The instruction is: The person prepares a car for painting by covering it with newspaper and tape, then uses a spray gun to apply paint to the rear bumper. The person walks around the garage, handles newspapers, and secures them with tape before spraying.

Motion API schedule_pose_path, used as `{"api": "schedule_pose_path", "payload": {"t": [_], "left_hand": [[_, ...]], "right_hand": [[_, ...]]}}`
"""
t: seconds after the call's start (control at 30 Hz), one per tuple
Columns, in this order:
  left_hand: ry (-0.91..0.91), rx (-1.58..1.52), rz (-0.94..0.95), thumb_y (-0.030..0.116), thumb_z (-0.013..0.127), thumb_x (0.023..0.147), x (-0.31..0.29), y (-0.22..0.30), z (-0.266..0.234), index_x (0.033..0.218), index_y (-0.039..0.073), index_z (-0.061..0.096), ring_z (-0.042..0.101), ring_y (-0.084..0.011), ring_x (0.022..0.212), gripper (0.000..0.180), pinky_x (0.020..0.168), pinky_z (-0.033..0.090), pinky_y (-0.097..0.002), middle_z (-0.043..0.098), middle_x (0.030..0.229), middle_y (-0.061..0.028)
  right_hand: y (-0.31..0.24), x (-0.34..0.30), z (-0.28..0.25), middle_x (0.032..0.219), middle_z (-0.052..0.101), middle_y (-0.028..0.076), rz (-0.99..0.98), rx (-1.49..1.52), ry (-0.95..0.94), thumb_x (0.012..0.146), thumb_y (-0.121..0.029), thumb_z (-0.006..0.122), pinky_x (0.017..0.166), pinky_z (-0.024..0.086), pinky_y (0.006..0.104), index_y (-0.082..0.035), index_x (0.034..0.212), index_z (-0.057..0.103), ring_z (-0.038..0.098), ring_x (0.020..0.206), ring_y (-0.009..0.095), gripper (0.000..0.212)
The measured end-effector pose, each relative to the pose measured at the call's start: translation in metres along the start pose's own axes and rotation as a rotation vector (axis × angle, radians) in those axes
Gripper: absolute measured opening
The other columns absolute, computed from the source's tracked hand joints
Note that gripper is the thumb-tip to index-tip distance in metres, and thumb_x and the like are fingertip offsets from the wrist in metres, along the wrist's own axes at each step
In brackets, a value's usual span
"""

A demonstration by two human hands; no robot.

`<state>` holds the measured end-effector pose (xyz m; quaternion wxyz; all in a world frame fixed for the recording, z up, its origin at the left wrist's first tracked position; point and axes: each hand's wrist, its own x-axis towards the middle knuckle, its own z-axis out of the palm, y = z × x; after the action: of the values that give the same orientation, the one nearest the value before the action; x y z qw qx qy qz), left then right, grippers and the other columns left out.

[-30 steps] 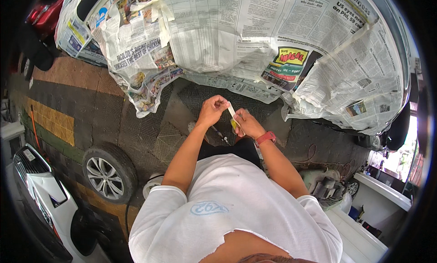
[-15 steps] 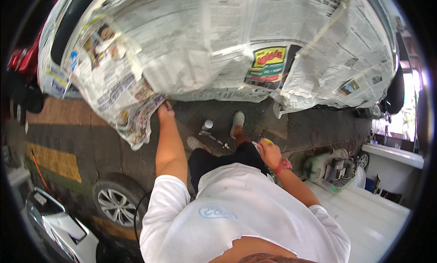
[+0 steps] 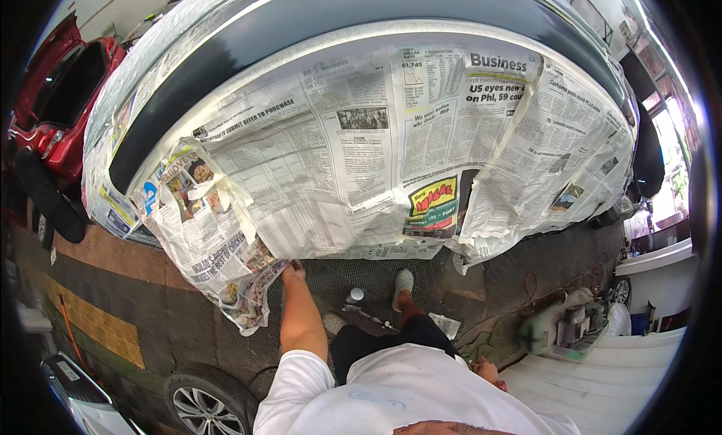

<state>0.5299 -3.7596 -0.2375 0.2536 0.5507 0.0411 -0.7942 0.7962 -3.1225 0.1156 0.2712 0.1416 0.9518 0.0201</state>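
Note:
A car body point(image 3: 316, 28) fills the upper view, draped with taped newspaper sheets point(image 3: 361, 164). My left hand point(image 3: 294, 270) reaches up and grips the lower edge of a crumpled hanging sheet point(image 3: 226, 262) at the car's left corner. My right hand point(image 3: 486, 371) hangs low beside my hip, a red band on its wrist. Only part of it shows, and I cannot tell whether it holds anything. I wear a white shirt and dark shorts, and my light shoes point(image 3: 404, 281) stand on the dark floor under the car's edge.
A small white can point(image 3: 355, 296) and a thin tool point(image 3: 370, 315) lie by my feet, a paper scrap point(image 3: 449, 326) next to them. A green machine point(image 3: 564, 333) stands right. A red car point(image 3: 53, 111) is left, a wheel point(image 3: 207, 405) lower left.
My hands were together at chest height a second ago. My left hand has since risen to the hanging newspaper. My right hand has dropped to my side. The view tilted up toward the car.

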Motion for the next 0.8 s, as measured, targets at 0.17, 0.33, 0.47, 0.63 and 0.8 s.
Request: {"api": "schedule_pose_path", "payload": {"t": [0.17, 0.33, 0.47, 0.63, 0.8], "left_hand": [[0.013, 0.178, 0.02, 0.025, 0.058, 0.106, -0.017, 0.006, 0.018, 0.131, 0.006, 0.059, 0.061, -0.0242, 0.094, 0.032, 0.078, 0.052, -0.033, 0.064, 0.112, -0.0088], [-0.012, 0.705, 0.029, 0.03, 0.058, 0.106, -0.05, 0.007, 0.013, 0.141, 0.006, 0.056, 0.063, -0.028, 0.102, 0.043, 0.083, 0.053, -0.0357, 0.065, 0.123, -0.0116], [-0.004, 1.473, 0.428, 0.035, 0.057, 0.105, -0.107, 0.0, -0.028, 0.15, 0.005, 0.049, 0.062, -0.0335, 0.117, 0.055, 0.095, 0.051, -0.0398, 0.062, 0.139, -0.0152], [-0.296, 1.951, 0.281, 0.03, 0.067, 0.1, -0.219, 0.003, -0.087, 0.15, -0.001, 0.048, 0.055, -0.0328, 0.138, 0.061, 0.116, 0.042, -0.0418, 0.056, 0.149, -0.0222], [-0.577, 1.7, 0.13, 0.036, 0.068, 0.102, -0.301, -0.032, -0.128, 0.149, 0.002, 0.05, 0.061, -0.0225, 0.127, 0.061, 0.107, 0.049, -0.0365, 0.061, 0.143, -0.0156]], "right_hand": [[-0.026, 0.021, -0.009, 0.082, 0.072, 0.023, -0.121, 0.121, 0.104, 0.094, -0.022, 0.066, 0.072, 0.056, 0.056, -0.005, 0.097, 0.066, 0.071, 0.079, 0.046, 0.017], [-0.046, 0.068, -0.023, 0.089, 0.073, 0.024, -0.22, 0.247, 0.168, 0.092, -0.018, 0.069, 0.074, 0.055, 0.0557, -0.001, 0.103, 0.067, 0.071, 0.085, 0.046, 0.021], [-0.071, 0.126, -0.03, 0.093, 0.073, 0.024, -0.439, 0.386, 0.263, 0.089, -0.018, 0.072, 0.076, 0.055, 0.055, -0.003, 0.117, 0.065, 0.071, 0.086, 0.046, 0.032], [-0.169, 0.189, -0.072, 0.105, 0.073, 0.02, -0.728, 0.265, 0.202, 0.084, -0.019, 0.077, 0.086, 0.051, 0.0547, -0.009, 0.131, 0.062, 0.07, 0.098, 0.042, 0.05], [-0.279, 0.197, -0.109, 0.11, 0.07, 0.025, -1.088, 0.42, -0.185, 0.1, -0.023, 0.06, 0.09, 0.053, 0.0518, -0.006, 0.132, 0.059, 0.066, 0.105, 0.047, 0.036]]}}
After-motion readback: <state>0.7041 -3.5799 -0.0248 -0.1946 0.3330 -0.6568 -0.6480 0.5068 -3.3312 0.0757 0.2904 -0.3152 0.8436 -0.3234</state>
